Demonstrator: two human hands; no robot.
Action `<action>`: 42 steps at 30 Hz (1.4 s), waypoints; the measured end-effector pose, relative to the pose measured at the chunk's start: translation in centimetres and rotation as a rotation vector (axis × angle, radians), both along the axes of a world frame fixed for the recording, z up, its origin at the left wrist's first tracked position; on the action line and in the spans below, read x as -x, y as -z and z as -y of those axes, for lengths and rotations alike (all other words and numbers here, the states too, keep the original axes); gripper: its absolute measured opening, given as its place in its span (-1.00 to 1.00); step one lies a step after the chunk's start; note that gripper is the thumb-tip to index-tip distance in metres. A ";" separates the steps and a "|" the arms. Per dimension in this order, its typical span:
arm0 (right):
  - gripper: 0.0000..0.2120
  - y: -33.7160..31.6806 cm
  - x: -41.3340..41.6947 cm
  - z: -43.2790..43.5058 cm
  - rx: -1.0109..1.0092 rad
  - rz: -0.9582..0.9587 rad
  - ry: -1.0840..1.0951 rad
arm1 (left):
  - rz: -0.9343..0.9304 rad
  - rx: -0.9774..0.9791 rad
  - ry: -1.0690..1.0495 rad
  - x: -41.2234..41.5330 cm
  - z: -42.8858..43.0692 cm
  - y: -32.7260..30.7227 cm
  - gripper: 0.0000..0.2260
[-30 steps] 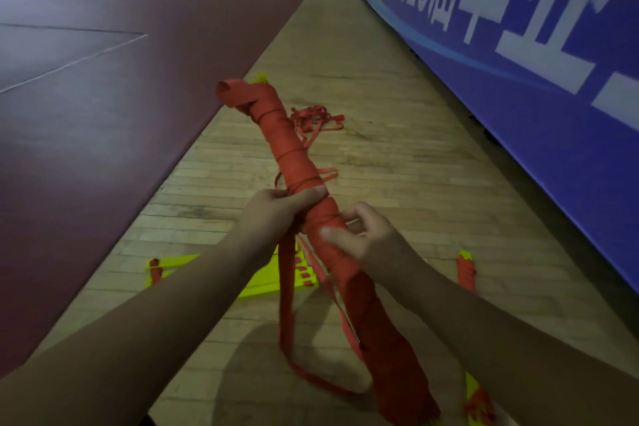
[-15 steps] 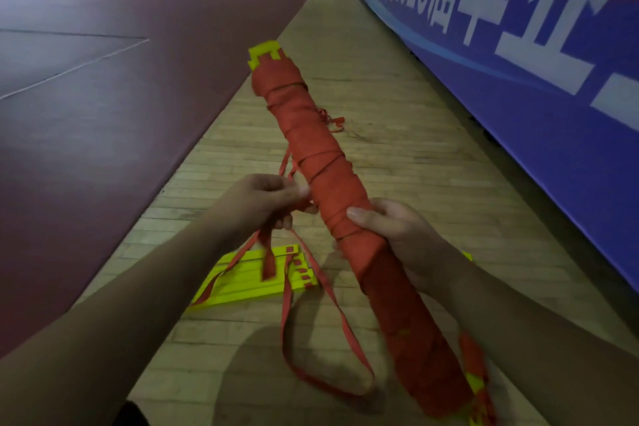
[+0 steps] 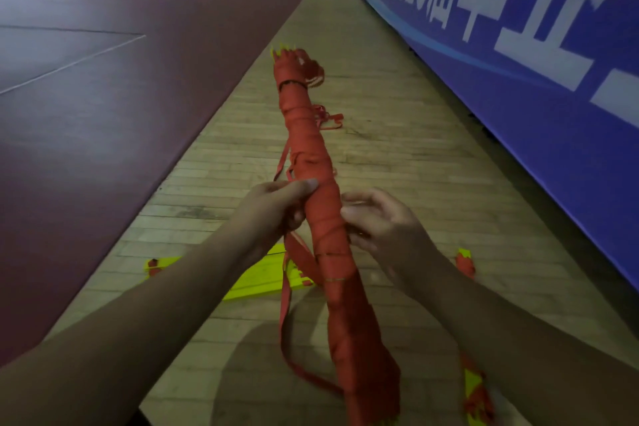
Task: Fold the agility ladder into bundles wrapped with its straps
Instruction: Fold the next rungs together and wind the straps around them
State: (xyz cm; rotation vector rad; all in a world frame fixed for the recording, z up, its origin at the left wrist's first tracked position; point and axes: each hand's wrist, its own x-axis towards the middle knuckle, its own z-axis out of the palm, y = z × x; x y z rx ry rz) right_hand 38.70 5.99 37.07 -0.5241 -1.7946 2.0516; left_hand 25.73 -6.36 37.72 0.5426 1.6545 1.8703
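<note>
Since half a second ago: closed the left hand [image 3: 276, 211] in from the side onto the long red strap-wrapped ladder bundle [image 3: 311, 156]; eased the right hand [image 3: 383, 221] off its full clasp.

Gripping the bundle at mid-length with the left, thumb across the top. Curled right fingers against the bundle's right flank; cannot tell whether pinching or only touching. Held aloft, slanted, far end pointing away. Trailing from under the left grip, a loose red webbing strap [image 3: 285, 304] looping down left of the bundle to the pale wooden plank floor [image 3: 397, 183]. Beneath and left of the bundle, flat yellow plastic rungs [image 3: 262, 278]. Farther right, blue printed banner wall [image 3: 518, 97]; farther left, maroon court surface [image 3: 138, 97]; open planks beyond the far end.
</note>
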 end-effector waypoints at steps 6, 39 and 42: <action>-0.65 -0.2 -0.6 -0.4 0.337 0.032 -0.533 | 0.072 -0.194 0.198 0.5 0.5 -0.8 -0.81; -0.71 -1.7 -1.3 -0.1 0.190 -0.010 -0.321 | -0.030 -0.162 0.410 1.7 1.5 -1.5 -0.61; -0.72 -1.6 -1.2 -0.2 0.043 -0.032 -0.154 | -0.050 -0.022 0.279 1.9 1.2 -1.8 -0.57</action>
